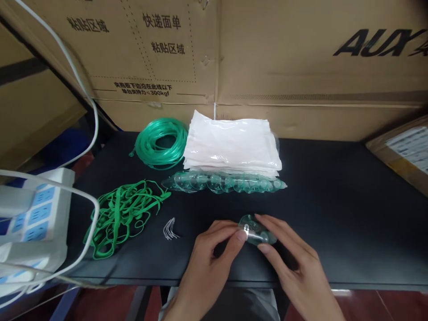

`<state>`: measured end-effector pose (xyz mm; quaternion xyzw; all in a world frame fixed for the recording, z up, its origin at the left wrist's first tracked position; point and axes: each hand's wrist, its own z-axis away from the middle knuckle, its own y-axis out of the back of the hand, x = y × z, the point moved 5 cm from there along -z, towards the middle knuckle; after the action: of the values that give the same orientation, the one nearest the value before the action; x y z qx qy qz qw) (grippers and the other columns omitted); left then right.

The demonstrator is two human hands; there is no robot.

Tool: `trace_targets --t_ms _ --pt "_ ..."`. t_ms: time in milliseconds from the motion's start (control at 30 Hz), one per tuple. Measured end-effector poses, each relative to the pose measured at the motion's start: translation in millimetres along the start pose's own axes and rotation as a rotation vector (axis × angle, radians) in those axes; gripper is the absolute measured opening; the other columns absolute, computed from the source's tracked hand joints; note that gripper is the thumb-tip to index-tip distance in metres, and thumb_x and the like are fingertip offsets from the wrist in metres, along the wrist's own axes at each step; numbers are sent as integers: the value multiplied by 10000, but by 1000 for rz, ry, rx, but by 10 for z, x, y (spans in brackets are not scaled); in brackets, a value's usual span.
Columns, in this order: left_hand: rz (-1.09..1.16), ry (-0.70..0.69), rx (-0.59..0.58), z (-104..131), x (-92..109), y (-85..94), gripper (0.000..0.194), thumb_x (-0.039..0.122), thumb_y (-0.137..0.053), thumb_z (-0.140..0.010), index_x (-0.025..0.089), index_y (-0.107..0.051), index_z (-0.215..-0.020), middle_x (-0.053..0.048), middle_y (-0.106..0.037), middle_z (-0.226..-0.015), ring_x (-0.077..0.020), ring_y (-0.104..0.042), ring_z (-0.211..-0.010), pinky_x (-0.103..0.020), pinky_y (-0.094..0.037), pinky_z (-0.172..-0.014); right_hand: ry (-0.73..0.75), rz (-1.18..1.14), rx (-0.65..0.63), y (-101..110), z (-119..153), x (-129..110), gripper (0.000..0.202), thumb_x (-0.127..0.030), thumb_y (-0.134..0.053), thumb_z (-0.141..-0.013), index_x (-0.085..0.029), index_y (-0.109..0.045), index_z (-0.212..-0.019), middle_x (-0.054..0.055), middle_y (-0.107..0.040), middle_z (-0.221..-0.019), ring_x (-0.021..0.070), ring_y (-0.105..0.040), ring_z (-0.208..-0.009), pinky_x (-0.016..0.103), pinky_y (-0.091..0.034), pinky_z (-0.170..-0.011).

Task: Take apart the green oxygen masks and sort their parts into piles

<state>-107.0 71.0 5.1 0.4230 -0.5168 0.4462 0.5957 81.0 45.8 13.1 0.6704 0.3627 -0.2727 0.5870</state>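
Between both hands, over the front of the black table, is a translucent green oxygen mask (256, 232). My left hand (216, 247) pinches its left side, the thumb close to a small shiny spot. From the right, my right hand (294, 256) grips the mask with fingers on the far edge and thumb on the near edge. Several similar masks (227, 182) lie nested in a row farther back. To the left of my hands is a small bunch of thin metal strips (170, 229). Beyond it lies a tangled heap of green elastic straps (122, 214).
A coil of green tubing (162, 142) sits beside a stack of white plastic bags (232, 142). Large cardboard boxes (284, 76) stand behind the black table (351, 214). A power strip (50, 218) with white cables is at the left, another box (404, 147) at the right.
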Motion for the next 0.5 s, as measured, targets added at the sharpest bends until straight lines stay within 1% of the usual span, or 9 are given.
trace_targets --t_ms 67,100,167,233,267,333,433,500 --pt "-9 -33 25 16 32 36 222 346 -634 -1076 307 -852 -1093 -41 -773 -1204 -223 -671 -1189 -355 -510 -1062 -16 -59 -36 -57 -42 -35 350 -354 -676 -1036 -345 -715 -1384 51 -719 -1372 238 -720 -1255 332 -597 -1063" --pt "-17 -39 26 26 45 51 219 345 -641 -1071 308 -856 -1076 -41 -774 -1190 -225 -667 -1192 -352 -510 -1057 -23 -83 -34 -69 -60 -54 335 -356 -694 -1025 -347 -734 -1357 48 -729 -1356 235 -730 -1236 321 -602 -1052" --pt "-31 -14 1 54 48 71 222 362 -644 -1067 310 -860 -1048 -35 -778 -1104 -216 -686 -1103 -335 -529 -982 -35 -124 -12 -64 -84 -87 310 -344 -735 -997 -359 -765 -1306 38 -744 -1331 226 -743 -1212 293 -610 -1028" --pt "-40 49 -44 90 19 79 237 402 -639 -1068 321 -861 -1043 -21 -767 -985 -197 -686 -963 -313 -535 -873 -34 -167 -10 -42 -95 -113 299 -316 -764 -974 -372 -784 -1268 29 -747 -1322 218 -744 -1212 268 -612 -1015" --pt "-28 83 -60 109 0 84 233 420 -643 -1063 332 -859 -1061 -15 -762 -958 -192 -678 -930 -306 -530 -850 -32 -188 -19 -29 -95 -121 303 -302 -773 -967 -374 -787 -1260 30 -743 -1324 216 -742 -1217 262 -612 -1013" --pt "27 148 -96 144 -39 87 215 441 -667 -1045 366 -846 -1137 -7 -771 -996 -193 -671 -948 -306 -528 -873 -31 -219 -45 -6 -86 -123 316 -284 -786 -955 -374 -787 -1258 35 -732 -1337 213 -737 -1224 255 -613 -1012" --pt "109 217 -145 179 -70 94 248 412 -699 -1016 395 -818 -1233 -6 -786 -1102 -204 -668 -1000 -320 -531 -920 -55 -245 -66 13 -64 -94 323 -281 -798 -946 -381 -787 -1253 30 -725 -1346 201 -736 -1223 229 -609 -1001" --pt "109 234 -157 188 -73 114 268 372 -704 -1001 390 -816 -1244 -12 -780 -1050 -203 -665 -973 -307 -536 -883 -87 -264 -72 5 -54 -64 311 -292 -796 -949 -375 -792 -1248 34 -729 -1347 204 -735 -1230 227 -608 -998"
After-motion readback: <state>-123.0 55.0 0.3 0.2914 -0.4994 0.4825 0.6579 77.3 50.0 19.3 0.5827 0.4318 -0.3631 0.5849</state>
